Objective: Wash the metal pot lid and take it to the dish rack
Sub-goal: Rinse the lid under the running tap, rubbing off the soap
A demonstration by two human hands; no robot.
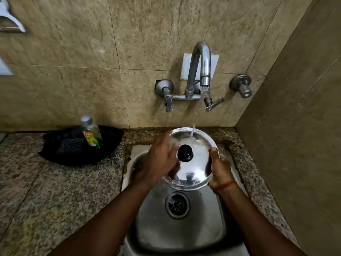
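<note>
A round shiny metal pot lid (195, 169) with a black knob (185, 153) is held tilted over the steel sink (184, 233). Water from the tap (201, 71) falls onto the lid's far edge. My right hand (219, 169) grips the lid's right rim, thumb on top. My left hand (158, 161), blurred, lies flat on the lid's left side with its fingers spread next to the knob. No dish rack is in view.
A dish soap bottle (91, 133) stands in a black tray (55, 154) holding a dark scrub pad (70, 146) on the granite counter (60, 191) to the left. Tiled walls close the back and right. The drain (177, 205) sits below the lid.
</note>
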